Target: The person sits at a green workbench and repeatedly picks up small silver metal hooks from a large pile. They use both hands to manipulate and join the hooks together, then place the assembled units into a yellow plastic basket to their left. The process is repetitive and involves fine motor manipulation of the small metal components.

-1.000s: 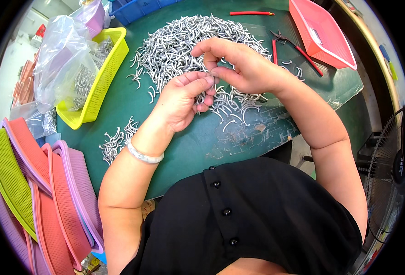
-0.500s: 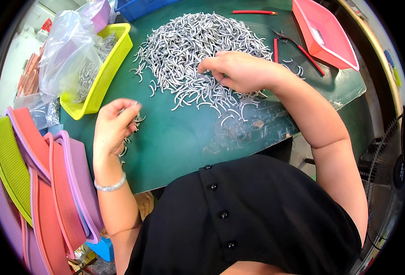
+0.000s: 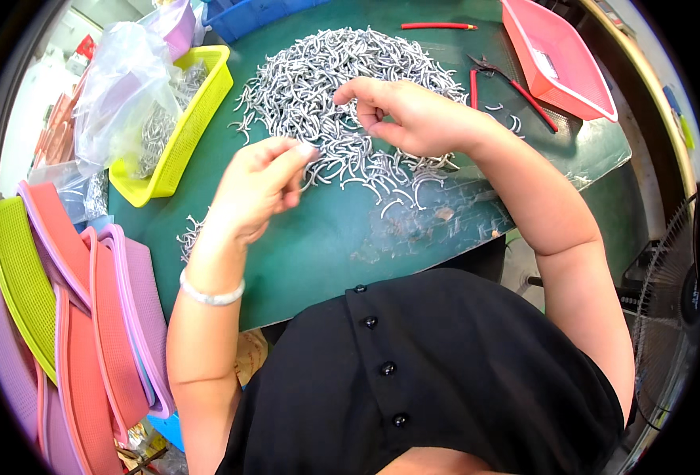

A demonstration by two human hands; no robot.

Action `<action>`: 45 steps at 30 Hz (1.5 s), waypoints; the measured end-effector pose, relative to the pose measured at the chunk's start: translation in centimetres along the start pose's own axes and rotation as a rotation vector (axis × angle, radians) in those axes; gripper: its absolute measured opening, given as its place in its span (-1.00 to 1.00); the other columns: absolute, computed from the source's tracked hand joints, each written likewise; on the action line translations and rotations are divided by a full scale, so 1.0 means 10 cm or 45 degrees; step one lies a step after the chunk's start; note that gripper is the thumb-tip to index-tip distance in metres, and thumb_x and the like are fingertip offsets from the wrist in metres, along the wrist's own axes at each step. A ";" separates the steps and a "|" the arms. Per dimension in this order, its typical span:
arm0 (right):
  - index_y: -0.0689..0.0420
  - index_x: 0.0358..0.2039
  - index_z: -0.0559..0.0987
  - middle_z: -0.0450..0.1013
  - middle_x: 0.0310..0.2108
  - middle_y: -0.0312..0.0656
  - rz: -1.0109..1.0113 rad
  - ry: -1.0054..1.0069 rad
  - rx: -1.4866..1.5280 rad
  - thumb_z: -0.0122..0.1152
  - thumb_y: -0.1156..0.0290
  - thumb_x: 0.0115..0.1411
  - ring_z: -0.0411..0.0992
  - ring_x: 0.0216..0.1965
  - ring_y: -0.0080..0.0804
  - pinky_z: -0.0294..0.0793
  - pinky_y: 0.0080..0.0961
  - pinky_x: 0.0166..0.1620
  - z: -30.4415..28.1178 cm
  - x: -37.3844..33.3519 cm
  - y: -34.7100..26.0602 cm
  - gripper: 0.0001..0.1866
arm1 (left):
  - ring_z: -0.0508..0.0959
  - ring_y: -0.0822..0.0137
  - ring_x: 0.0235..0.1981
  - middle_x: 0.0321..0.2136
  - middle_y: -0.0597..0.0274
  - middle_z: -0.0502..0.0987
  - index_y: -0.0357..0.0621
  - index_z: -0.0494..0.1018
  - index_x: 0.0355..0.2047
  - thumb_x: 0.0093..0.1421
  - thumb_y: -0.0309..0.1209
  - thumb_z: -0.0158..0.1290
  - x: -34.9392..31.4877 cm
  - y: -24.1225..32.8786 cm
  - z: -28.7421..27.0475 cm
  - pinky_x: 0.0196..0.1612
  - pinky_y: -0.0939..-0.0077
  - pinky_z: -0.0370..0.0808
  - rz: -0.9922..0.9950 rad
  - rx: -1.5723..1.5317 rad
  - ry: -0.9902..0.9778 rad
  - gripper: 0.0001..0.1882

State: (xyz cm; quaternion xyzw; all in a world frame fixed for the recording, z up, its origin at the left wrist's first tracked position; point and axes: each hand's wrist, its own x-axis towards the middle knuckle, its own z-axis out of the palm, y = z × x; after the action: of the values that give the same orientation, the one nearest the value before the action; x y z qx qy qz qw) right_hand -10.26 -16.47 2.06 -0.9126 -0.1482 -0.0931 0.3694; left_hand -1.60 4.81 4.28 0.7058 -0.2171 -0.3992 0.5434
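Observation:
A large heap of small curved silver-grey metal pieces (image 3: 350, 63) covers the far middle of the green table. Over its right part is my right hand (image 3: 413, 119), its fingers curled inward above the pieces; whether a piece is between them I cannot make out. My left hand (image 3: 259, 186), with a pale bracelet on the wrist, is at the heap's near left edge. Its thumb and index finger press together, and anything they pinch is too small to tell. Partly behind my left forearm lies a smaller cluster of the same curved pieces (image 3: 192, 237).
A yellow-green basket (image 3: 195, 107) with plastic bags and metal pieces stands at left. Stacked pink and purple baskets (image 3: 116, 332) lean nearer. Red-handled pliers (image 3: 532, 103), a red rod (image 3: 437, 26) and a pink basket (image 3: 580, 75) lie right. A fan (image 3: 667, 269) is beside my right arm.
My left hand has moved right and away from me, from the small cluster to the heap's edge, uncovering that cluster. My right hand has shifted only slightly over the heap.

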 end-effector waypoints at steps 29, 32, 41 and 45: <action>0.18 -0.23 0.36 0.40 -0.52 -0.03 -0.028 -0.016 -0.248 0.01 0.59 -0.03 0.38 -0.42 -0.06 0.32 -0.23 -0.35 0.13 0.04 0.12 -0.72 | 0.30 0.57 -0.68 -0.64 0.38 0.33 -0.21 0.39 -0.40 0.14 -0.43 -0.07 0.54 -0.15 0.08 -0.69 0.78 0.15 -0.073 -0.621 -0.484 -0.89; 0.19 -0.19 0.34 0.34 -0.55 -0.18 0.030 -0.005 -0.209 0.02 0.62 -0.07 0.35 -0.43 -0.21 0.32 -0.36 -0.33 0.12 0.05 0.13 -0.65 | 0.32 0.55 -0.64 -0.60 0.36 0.34 -0.18 0.36 -0.40 0.11 -0.45 -0.07 0.55 -0.17 0.05 -0.66 0.78 0.19 -0.043 -0.688 -0.496 -0.92; 0.18 -0.09 0.33 0.30 -0.57 -0.30 -0.061 0.287 0.090 0.00 0.68 -0.05 0.29 -0.49 -0.53 0.33 -0.59 -0.34 0.02 0.04 0.06 -0.57 | 0.36 0.45 -0.60 -0.53 0.26 0.41 -0.14 0.38 -0.40 0.10 -0.38 -0.04 0.53 -0.16 0.14 -0.61 0.70 0.28 -0.014 -0.643 -0.360 -0.89; 0.18 -0.09 0.34 0.32 -0.53 -0.30 -0.165 0.370 0.077 0.03 0.68 -0.05 0.30 -0.45 -0.53 0.33 -0.58 -0.30 0.03 0.05 0.00 -0.57 | 0.36 0.49 -0.63 -0.57 0.31 0.42 -0.15 0.41 -0.41 0.12 -0.34 0.01 0.51 -0.16 0.20 -0.63 0.70 0.25 -0.036 -0.611 -0.402 -0.86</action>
State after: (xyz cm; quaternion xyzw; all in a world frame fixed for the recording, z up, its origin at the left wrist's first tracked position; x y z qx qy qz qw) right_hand -9.80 -16.11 1.99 -0.8665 -0.1544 -0.2434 0.4076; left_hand -0.40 0.34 0.96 0.4890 -0.1886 -0.5516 0.6489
